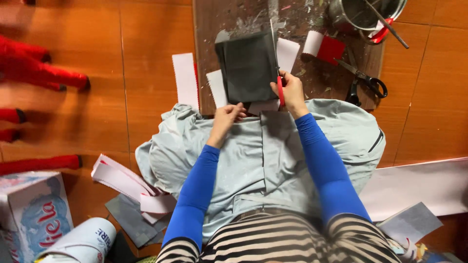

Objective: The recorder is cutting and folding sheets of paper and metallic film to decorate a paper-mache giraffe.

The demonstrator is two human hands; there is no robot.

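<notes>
Grey sheet [247,65] | dark, rectangular, flat | right hand [291,91] grips red-handled knife [278,68]

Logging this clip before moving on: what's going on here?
A person in blue sleeves sits on the floor, working at a scratched wooden board. The right hand grips a red-handled knife whose blade lies along the right edge of a dark grey sheet. The left hand rests by the sheet's lower edge. Black scissors, a red and white roll and white strips lie nearby.
</notes>
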